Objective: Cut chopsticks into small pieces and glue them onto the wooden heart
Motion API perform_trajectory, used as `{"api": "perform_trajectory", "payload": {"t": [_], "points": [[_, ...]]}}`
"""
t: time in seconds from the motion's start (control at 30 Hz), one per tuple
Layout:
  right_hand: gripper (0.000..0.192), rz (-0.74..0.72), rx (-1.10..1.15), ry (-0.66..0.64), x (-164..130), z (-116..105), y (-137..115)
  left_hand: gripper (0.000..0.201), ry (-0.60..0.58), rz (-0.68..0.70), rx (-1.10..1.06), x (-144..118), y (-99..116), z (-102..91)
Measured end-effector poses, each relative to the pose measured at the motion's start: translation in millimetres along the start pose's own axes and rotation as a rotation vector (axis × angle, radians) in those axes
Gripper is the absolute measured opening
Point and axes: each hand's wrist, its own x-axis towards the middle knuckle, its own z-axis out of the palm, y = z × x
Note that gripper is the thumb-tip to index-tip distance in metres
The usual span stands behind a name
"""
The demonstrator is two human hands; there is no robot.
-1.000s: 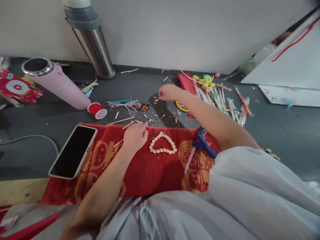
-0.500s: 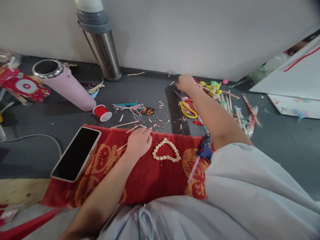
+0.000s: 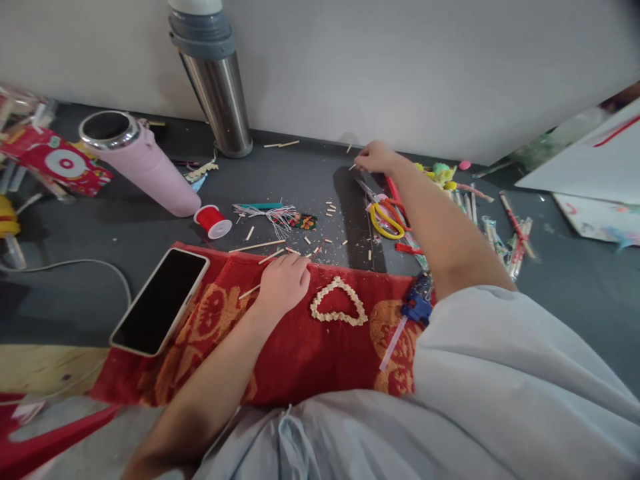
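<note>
My left hand [image 3: 283, 283] rests with curled fingers on a red and gold cloth [image 3: 300, 347], just left of a pale heart outline made of small wooden bits [image 3: 339, 303]. My right hand [image 3: 375, 158] reaches far across the dark floor near the wall, fingers pinched at a short wooden stick piece [image 3: 353, 166]. Yellow-handled scissors [image 3: 384, 217] lie just below that hand. A blue glue gun [image 3: 415, 303] lies on the cloth by my right forearm. Cut stick pieces [image 3: 320, 230] are scattered between my two hands.
A phone [image 3: 160, 301] lies on the cloth's left end. A pink bottle [image 3: 140, 163], a steel flask [image 3: 217, 80], a red thread spool [image 3: 213, 221] and a cable [image 3: 75, 267] are on the left. Wrapped chopsticks [image 3: 500, 233] and white boards [image 3: 590, 167] lie right.
My right hand moved away from the scattered stick pieces to the far floor by the wall, uncovering the scissors. The view shifted left. My left hand stayed on the cloth.
</note>
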Motion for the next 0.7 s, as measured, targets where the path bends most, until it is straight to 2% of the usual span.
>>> {"api": "perform_trajectory", "payload": {"t": [0.1,0.2,0.33,0.47,0.57,0.7], "points": [[0.024,-0.170,0.431,-0.143,-26,-19,-10,0.025,-0.009,0.000,-0.001,1,-1,0.4],[0.014,-0.271,0.632,-0.197,-58,-33,-23,0.025,-0.009,0.008,0.006,1,-1,1.0],[0.020,-0.312,0.567,-0.146,-92,-41,-40,0.027,-0.021,0.001,0.012,1,-1,-0.3],[0.025,-0.331,0.517,-0.152,-110,-41,-47,0.028,-0.048,-0.014,0.015,2,1,-3.9],[0.024,-0.356,0.461,-0.222,-116,-33,-48,0.027,-0.060,-0.026,0.018,3,3,-5.9],[0.022,-0.397,0.178,-0.293,-128,-11,-51,0.027,-0.044,-0.012,0.025,3,3,-5.7]]}}
